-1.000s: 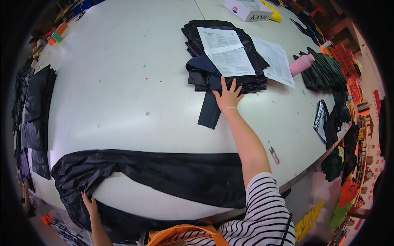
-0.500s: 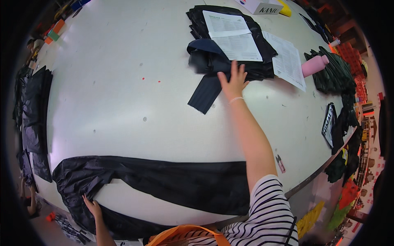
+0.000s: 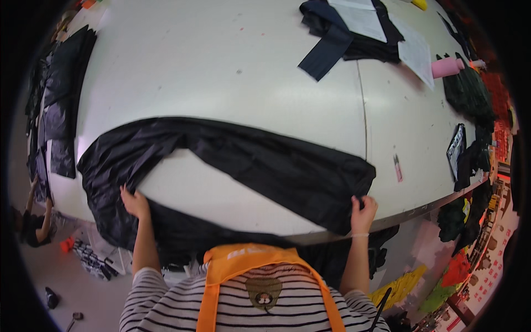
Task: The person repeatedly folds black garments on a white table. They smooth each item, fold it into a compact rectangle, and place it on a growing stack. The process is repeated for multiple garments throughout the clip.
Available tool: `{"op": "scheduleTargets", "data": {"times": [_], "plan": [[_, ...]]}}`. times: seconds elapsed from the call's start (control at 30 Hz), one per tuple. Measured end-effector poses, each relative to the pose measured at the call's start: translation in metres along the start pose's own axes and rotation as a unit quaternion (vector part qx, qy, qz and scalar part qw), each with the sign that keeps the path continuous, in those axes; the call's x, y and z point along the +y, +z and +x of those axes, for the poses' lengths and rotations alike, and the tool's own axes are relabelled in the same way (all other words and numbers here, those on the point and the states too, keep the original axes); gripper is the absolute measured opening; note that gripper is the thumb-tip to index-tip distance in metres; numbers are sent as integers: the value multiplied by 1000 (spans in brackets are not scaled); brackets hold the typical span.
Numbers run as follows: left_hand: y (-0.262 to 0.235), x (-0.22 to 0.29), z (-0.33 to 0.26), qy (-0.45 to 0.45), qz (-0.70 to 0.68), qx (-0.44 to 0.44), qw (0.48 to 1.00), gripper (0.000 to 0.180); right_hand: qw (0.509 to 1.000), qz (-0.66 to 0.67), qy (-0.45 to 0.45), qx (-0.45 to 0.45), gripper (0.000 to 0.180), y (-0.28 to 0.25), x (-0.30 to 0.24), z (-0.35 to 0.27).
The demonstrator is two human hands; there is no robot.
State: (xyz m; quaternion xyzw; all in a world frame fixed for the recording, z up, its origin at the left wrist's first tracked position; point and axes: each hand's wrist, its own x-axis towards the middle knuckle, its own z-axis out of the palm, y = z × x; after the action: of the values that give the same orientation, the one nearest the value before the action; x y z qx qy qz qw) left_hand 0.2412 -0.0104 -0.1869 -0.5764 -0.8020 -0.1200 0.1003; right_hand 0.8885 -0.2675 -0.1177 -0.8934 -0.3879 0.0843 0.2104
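A pair of black trousers (image 3: 260, 160) lies spread on the white table in front of me. One leg runs along the far side to the right; the other follows the near edge and partly hangs over it. My right hand (image 3: 363, 214) pinches the hem corner of the far leg, thumb and forefinger together on the cloth. On the creased upper part of the trousers, at the inner edge, rests my left hand (image 3: 134, 202), forefinger and thumb apart. Far right, a dark blue fabric strip (image 3: 326, 52) hangs off a stack of black cloth (image 3: 376, 52).
Paper sheets (image 3: 415, 50) and a pink bottle (image 3: 447, 67) sit at the far right, near dark garments (image 3: 467, 91). Small thread snips (image 3: 397, 168) lie right of the trousers. Folded black garments (image 3: 63, 105) line the left edge. A co-worker (image 3: 38, 224) stands at the lower left.
My right hand has left the dark blue strips and come back to the trouser hem, which it now pinches. The far leg's end slants toward me. My view has shifted lower.
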Motion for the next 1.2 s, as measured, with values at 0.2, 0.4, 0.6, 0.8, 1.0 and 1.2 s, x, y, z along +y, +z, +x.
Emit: {"op": "scheduleTargets", "data": {"times": [0.2,0.4,0.6,0.8,1.0,1.2], "plan": [[-58,-9,8,35,-16,-136,990,63,997,56,48,-30,24,-114,-23,102],[-49,-37,-1,66,-44,-97,992,65,827,521,154,-143,55,-169,-27,222],[-43,-60,-5,105,-73,-102,986,67,851,349,202,-337,58,-96,6,153],[-39,-55,2,74,-59,-129,987,69,913,53,192,-356,45,-87,-44,164],[-15,-82,28,57,-27,-148,987,71,886,413,-189,-88,25,-188,-165,239],[-24,-71,18,59,-67,-148,985,77,898,414,44,-144,23,-142,-54,213]]}}
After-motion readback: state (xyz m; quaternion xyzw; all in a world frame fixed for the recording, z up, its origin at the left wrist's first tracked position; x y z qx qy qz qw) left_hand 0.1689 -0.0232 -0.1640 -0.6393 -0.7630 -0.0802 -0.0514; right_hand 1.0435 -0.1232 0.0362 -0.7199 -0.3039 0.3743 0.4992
